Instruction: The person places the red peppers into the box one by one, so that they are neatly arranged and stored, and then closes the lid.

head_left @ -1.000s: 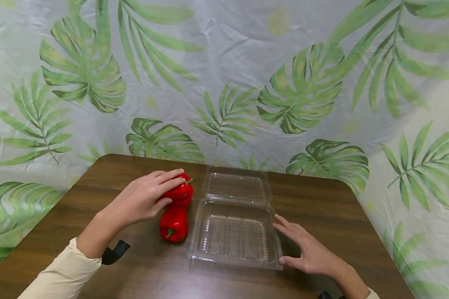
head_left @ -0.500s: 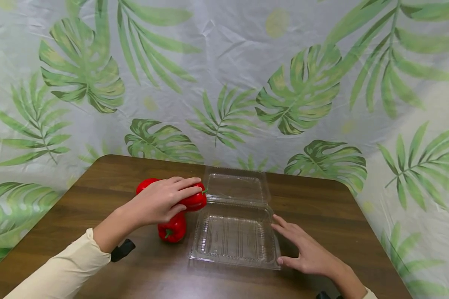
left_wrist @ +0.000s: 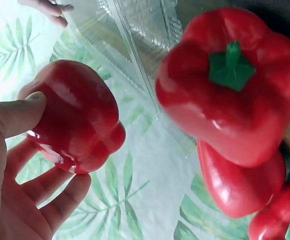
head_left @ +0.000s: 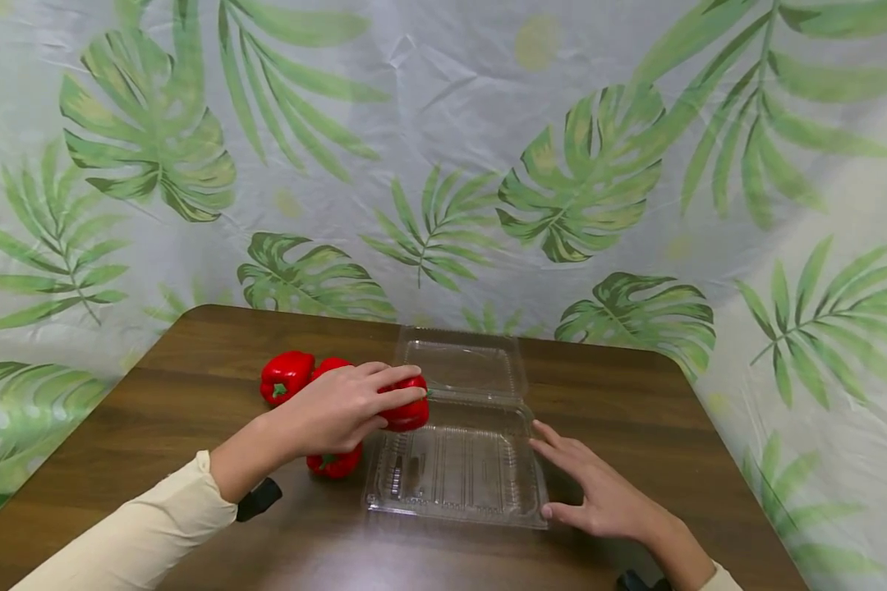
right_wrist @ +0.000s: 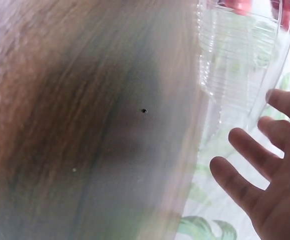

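My left hand [head_left: 333, 410] grips a red bell pepper [head_left: 406, 406] above the left edge of a clear plastic clamshell container [head_left: 458, 468]. In the left wrist view, the thumb and fingers hold this bell pepper [left_wrist: 75, 120] from its sides. Three more red bell peppers stand on the table: one at the back left [head_left: 287, 377], one partly behind my left hand [head_left: 331, 366], and one in front [head_left: 335, 465], partly covered by that hand. At the container's right rim lies my right hand [head_left: 599, 488], fingers extended and spread; in the right wrist view its fingers [right_wrist: 234, 185] hold nothing.
The container's lid [head_left: 461, 365] lies folded back, towards the far edge of the brown wooden table [head_left: 599, 394]. Behind the table hangs a leaf-print cloth [head_left: 443, 123]. A dark strap [head_left: 259, 499] shows near my left wrist.
My left hand has lifted a bell pepper and carried it right, to above the container's left edge, uncovering the peppers behind. The right hand stays at the container's right rim.
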`<state>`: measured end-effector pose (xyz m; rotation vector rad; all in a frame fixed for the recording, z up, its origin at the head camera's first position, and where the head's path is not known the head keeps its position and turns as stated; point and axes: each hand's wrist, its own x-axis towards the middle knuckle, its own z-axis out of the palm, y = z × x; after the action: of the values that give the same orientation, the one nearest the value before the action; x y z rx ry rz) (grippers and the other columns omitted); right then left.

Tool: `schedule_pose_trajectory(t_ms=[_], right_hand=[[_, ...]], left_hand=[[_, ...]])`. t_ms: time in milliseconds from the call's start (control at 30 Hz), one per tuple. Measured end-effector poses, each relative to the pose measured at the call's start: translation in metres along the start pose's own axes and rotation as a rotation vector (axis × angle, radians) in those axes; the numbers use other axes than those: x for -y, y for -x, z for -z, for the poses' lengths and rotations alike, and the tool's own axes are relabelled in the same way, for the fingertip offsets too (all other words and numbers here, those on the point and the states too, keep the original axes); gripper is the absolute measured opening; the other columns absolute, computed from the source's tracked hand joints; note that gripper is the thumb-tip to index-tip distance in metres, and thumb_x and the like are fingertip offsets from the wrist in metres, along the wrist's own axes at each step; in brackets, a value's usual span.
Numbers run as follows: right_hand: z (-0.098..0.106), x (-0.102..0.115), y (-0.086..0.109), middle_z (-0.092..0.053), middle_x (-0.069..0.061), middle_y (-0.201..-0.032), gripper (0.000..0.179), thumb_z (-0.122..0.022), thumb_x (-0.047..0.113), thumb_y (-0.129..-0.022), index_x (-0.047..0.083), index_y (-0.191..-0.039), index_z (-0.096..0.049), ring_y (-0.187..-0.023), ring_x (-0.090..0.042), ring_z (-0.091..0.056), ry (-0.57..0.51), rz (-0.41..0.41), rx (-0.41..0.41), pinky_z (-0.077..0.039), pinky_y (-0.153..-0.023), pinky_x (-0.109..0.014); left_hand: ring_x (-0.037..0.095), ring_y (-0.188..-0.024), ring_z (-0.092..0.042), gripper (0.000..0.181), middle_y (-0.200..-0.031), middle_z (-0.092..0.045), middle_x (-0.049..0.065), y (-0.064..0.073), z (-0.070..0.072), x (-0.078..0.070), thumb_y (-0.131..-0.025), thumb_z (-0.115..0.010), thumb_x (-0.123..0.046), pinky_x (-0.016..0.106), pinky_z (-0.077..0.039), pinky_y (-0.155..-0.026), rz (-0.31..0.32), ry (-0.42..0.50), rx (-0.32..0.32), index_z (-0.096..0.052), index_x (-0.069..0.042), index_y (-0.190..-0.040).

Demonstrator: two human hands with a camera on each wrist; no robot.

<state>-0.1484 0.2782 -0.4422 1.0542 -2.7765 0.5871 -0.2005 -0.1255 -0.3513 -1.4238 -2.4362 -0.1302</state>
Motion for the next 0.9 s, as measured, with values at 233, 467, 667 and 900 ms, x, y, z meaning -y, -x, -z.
schedule_pose_trajectory(t_ms=[233, 467, 667, 900], right_hand=[[-0.001, -0.001, 0.004, -0.036, -0.015, -0.16, 0.079, -0.075, 0.041, -0.084, 0.01, -0.15, -0.043, -0.134, -0.03, -0.048, 0.001, 0.014, -0.006, -0.051, -0.093, -0.052], [0.0, -0.002, 0.002, -0.036, -0.015, -0.16, 0.081, -0.075, 0.044, -0.083, 0.01, -0.15, -0.043, -0.134, -0.03, -0.048, -0.011, 0.005, 0.005, -0.051, -0.093, -0.054], [-0.001, -0.002, -0.001, -0.036, -0.015, -0.16, 0.082, -0.076, 0.045, -0.082, 0.01, -0.149, -0.044, -0.134, -0.028, -0.048, -0.004, 0.0, 0.001, -0.051, -0.094, -0.052], [-0.004, -0.002, 0.0, -0.036, -0.015, -0.159, 0.082, -0.076, 0.044, -0.082, 0.01, -0.149, -0.044, -0.133, -0.028, -0.049, -0.004, 0.006, -0.007, -0.051, -0.095, -0.052]], left_hand=[[0.026, -0.126, -0.059, 0.055, -0.15, -0.051, 0.004, -0.01, -0.011, -0.01, -0.089, -0.072, -0.02, 0.042, -0.059, -0.087, -0.011, 0.047, 0.055, -0.054, -0.023, -0.141], [0.024, -0.126, -0.059, 0.055, -0.15, -0.051, 0.003, -0.021, -0.018, -0.017, -0.089, -0.071, -0.019, 0.043, -0.058, -0.091, -0.025, 0.067, 0.051, -0.054, -0.025, -0.141], [0.023, -0.128, -0.058, 0.053, -0.15, -0.05, 0.002, -0.028, -0.026, -0.021, -0.091, -0.07, -0.022, 0.04, -0.059, -0.089, -0.041, 0.087, 0.06, -0.053, -0.026, -0.141], [0.022, -0.129, -0.059, 0.052, -0.15, -0.05, 0.002, -0.031, -0.039, -0.023, -0.092, -0.069, -0.024, 0.04, -0.059, -0.089, -0.038, 0.099, 0.064, -0.053, -0.025, -0.142]])
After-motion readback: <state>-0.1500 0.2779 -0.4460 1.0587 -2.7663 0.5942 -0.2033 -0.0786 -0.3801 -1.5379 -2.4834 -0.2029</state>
